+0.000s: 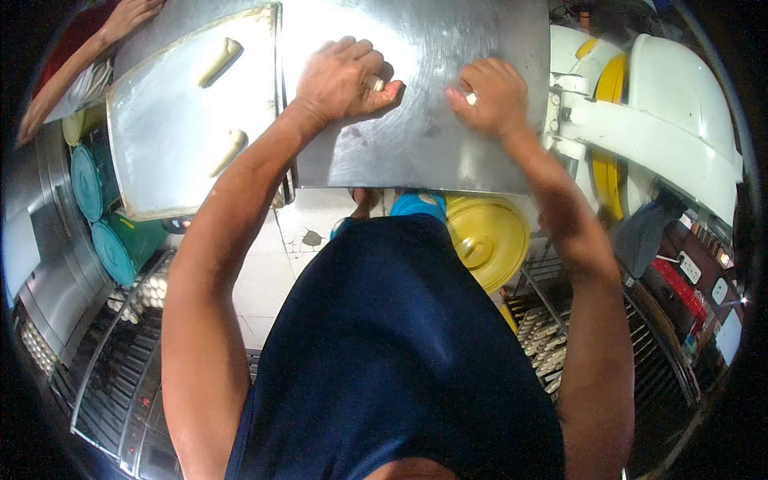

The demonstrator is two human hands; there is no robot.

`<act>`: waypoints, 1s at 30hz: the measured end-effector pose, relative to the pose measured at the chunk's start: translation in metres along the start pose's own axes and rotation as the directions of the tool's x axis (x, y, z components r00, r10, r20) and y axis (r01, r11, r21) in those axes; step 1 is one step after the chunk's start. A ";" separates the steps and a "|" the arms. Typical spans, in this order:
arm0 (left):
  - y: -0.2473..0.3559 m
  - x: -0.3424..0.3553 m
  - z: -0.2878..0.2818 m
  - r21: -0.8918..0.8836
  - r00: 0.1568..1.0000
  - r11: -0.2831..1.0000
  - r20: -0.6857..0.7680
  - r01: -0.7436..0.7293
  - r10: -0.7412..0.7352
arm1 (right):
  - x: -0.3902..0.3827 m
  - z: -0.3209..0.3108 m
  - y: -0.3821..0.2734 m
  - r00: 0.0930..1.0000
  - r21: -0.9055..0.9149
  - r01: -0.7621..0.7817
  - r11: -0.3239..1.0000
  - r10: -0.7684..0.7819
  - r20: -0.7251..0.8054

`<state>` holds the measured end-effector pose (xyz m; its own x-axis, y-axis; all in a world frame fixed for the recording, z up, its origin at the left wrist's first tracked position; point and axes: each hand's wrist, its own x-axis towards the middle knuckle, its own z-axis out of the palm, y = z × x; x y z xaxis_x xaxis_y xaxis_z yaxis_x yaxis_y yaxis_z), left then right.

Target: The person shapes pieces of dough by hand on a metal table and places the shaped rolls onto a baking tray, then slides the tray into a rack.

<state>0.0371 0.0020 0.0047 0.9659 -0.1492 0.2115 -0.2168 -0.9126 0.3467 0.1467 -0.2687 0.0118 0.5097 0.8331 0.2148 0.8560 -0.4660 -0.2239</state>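
Observation:
Over the metal table, my left hand point(342, 78) is curled closed around a piece of pale dough point(374, 82), which shows between thumb and fingers. My right hand point(494, 94) is closed as well, with a small bit of pale dough point(471, 98) peeking out at its thumb. A gap of bare metal separates the two hands. Left of my left forearm lies a metal baking tray point(160, 136). On it rest two shaped dough pieces, one farther off point(218, 61) and one nearer point(229, 152), partly beside my forearm. Most of the dough in each hand is hidden by fingers.
A white machine point(656, 128) stands right of the steel table point(384, 152). Below are a yellow lidded tub point(488, 240), green-lidded bins point(112, 252) and racks holding several dough pieces point(544, 344). Another person's arm point(88, 52) reaches in at far left.

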 end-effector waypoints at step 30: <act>0.090 -0.122 -0.017 0.153 0.970 0.978 0.179 0.139 -0.166 | -0.134 -0.038 -0.065 0.946 -0.033 -0.188 0.982 0.190 0.263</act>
<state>-0.1023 -0.0555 0.0261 0.9980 -0.0617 -0.0157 -0.0565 -0.9718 0.2288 0.0265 -0.3616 0.0340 0.6222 0.7778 -0.0895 0.7472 -0.6240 -0.2287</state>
